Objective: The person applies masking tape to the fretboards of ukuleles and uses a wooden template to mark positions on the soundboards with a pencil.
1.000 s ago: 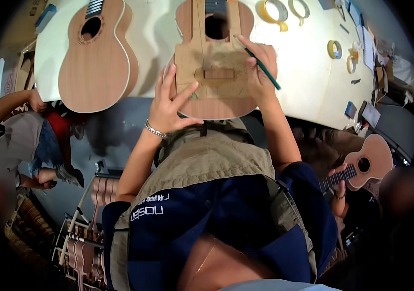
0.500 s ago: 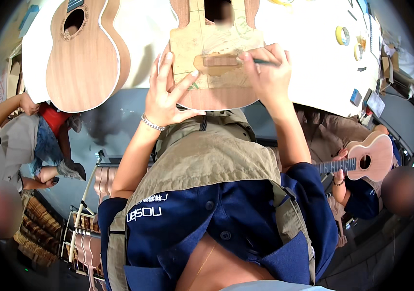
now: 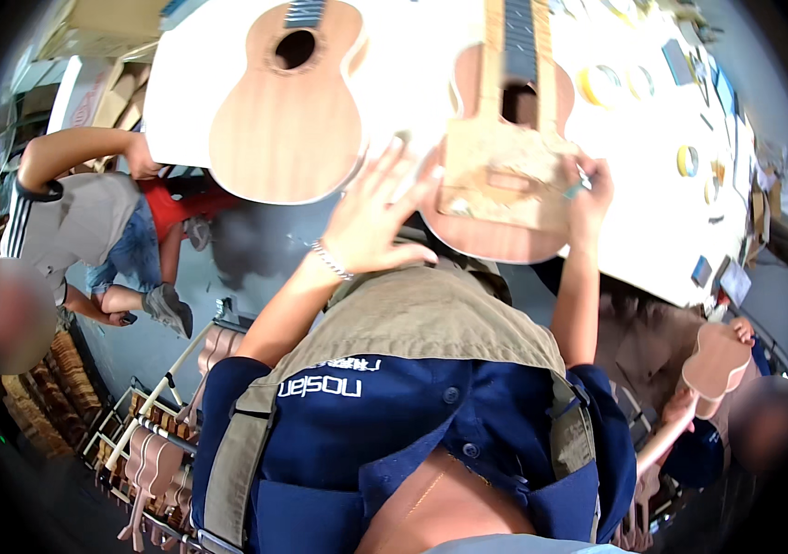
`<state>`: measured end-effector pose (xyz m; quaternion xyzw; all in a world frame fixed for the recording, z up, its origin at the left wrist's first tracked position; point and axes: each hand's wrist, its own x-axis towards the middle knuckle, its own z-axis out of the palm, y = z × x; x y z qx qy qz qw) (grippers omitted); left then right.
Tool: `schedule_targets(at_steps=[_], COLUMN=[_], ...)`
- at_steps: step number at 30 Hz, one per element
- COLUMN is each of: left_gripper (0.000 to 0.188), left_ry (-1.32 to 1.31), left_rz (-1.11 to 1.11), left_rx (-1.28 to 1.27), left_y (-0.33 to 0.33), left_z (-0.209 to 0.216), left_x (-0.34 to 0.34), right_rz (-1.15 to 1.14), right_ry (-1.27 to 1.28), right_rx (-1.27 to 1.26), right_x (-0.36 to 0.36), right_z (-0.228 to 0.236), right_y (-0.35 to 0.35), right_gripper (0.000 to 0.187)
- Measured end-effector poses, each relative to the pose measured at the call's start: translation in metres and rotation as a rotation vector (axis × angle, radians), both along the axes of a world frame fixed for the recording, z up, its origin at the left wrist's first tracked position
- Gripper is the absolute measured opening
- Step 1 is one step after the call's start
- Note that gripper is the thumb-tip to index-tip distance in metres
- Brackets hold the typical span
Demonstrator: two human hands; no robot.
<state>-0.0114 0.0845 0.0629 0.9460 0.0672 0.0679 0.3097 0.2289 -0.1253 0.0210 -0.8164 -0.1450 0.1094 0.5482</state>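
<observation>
The flat wooden template (image 3: pixel 505 152) lies on the unfinished guitar (image 3: pixel 505 243), just left of the right hand (image 3: pixel 589 189), whose fingers are curled round a slim green pencil (image 3: pixel 574 191) (blurred, so its tip is hard to place). The template looks light and stiff, likely prone to sliding; it would best be held flat by its outer margins, clear of the slot. The guitar beneath seems hollow, its face easily dented, so its sides offer the safer hold. The left hand (image 3: pixel 368 226) is spread beside the guitar's near left edge; I cannot tell whether it touches. Ahead and left of that hand lies a 2nd guitar (image 3: pixel 288 134); beyond the right hand sit yellow tape rolls (image 3: pixel 588 87) on the pale table (image 3: pixel 403 83).
</observation>
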Motion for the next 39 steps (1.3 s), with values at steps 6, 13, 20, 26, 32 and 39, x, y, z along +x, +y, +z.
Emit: schedule_targets(at_steps=[6, 13, 20, 26, 32, 39], left_gripper=[0.065, 0.091, 0.119, 0.118, 0.102, 0.088], left_ry=[-0.168, -0.182, -0.126, -0.141, -0.212, -0.233], left_rz=[0.689, 0.446, 0.251, 0.207, 0.219, 0.191], left_rx=[-0.096, -0.302, -0.065, -0.026, -0.053, 0.034], left_y=[0.162, 0.156, 0.164, 0.167, 0.166, 0.169], left_z=[-0.038, -0.052, -0.043, -0.045, -0.051, -0.062], left_x=[-0.108, -0.121, -0.127, -0.126, -0.125, -0.129], right_rz=[-0.156, -0.042, 0.395, 0.559, 0.600, 0.443], right_ry=[0.242, 0.223, -0.689, -0.649, -0.527, -0.538], right_rx=[0.383, 0.482, -0.302, -0.272, -0.215, -0.193], right_x=[-0.046, -0.120, -0.130, -0.121, -0.139, -0.183], right_z=[0.060, 0.008, 0.015, 0.002, 0.001, 0.029], right_y=[0.058, 0.233, 0.281, 0.301, 0.284, 0.235], right_gripper=[0.032, 0.034, 0.058, 0.065, 0.058, 0.049])
